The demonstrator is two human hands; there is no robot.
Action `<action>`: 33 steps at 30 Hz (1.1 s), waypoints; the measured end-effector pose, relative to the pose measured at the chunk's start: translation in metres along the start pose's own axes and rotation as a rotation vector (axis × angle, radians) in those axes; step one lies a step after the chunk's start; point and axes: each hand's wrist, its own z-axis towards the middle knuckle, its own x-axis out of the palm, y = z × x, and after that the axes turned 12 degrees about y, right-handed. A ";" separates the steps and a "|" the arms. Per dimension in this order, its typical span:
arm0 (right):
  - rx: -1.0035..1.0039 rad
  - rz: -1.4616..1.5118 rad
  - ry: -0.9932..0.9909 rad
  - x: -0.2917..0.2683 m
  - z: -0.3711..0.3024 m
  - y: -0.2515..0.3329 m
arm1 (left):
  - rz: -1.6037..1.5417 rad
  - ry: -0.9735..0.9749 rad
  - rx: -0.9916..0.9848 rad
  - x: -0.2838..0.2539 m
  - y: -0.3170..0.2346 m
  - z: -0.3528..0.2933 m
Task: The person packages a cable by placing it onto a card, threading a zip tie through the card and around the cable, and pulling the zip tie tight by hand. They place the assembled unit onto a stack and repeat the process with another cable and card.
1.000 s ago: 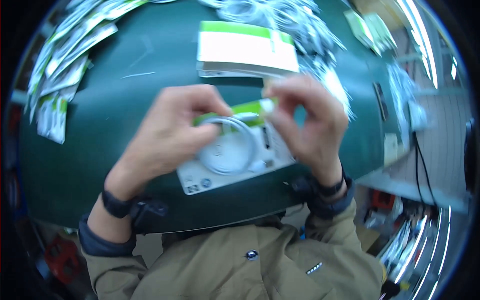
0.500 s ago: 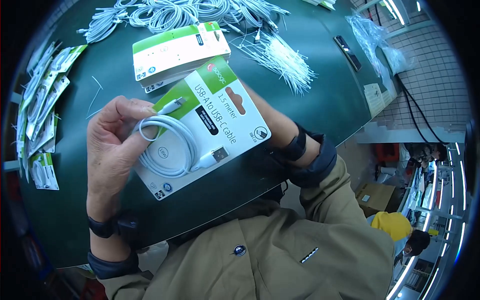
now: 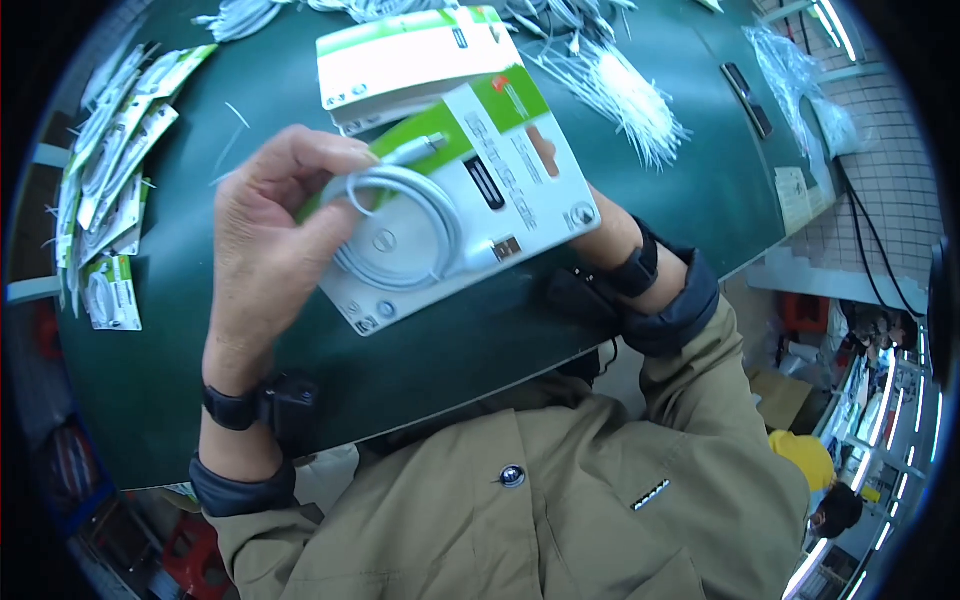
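Observation:
In front of me is a white and green cardboard card (image 3: 560,190), tilted, with a coiled white USB cable (image 3: 448,225) lying on its face. The USB-A plug points toward the card's right side, and the smaller plug lies across the green band. At the coil's left side my left hand (image 3: 275,225) is closed, thumb and forefinger pinching a thin white cable tie (image 3: 352,197) looped round the coil. My right hand (image 3: 602,232) reaches behind the card's right side; its fingers are hidden there.
Beyond the card lies a stack of similar cards (image 3: 395,75). White cable ties (image 3: 630,100) and coiled cables (image 3: 385,8) lie at the back. Carded cables (image 3: 105,160) are piled left. A phone (image 3: 747,98) and clear plastic bag (image 3: 790,80) rest right on the green table (image 3: 300,410).
The view has shifted, so the table things sit higher and farther right. Both hands stay at the card, the left still pinching the tie.

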 end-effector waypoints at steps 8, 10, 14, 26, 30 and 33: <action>0.119 -0.440 0.226 -0.015 0.033 0.037 | 0.085 0.204 0.088 0.016 -0.004 -0.006; 0.137 -0.453 0.170 -0.017 0.036 0.040 | 0.177 0.211 0.101 0.017 -0.010 -0.005; 0.221 -0.466 0.054 -0.016 0.037 0.039 | 0.359 0.257 0.130 0.018 -0.018 -0.001; 0.273 -0.401 0.095 -0.020 0.037 0.037 | 0.727 0.336 0.122 0.032 -0.024 -0.002; 0.264 -0.433 0.094 -0.020 0.034 0.036 | 0.770 0.307 0.058 0.036 -0.029 0.000; 0.233 -0.517 0.113 -0.020 0.034 0.034 | 0.626 0.322 0.054 0.037 -0.031 0.004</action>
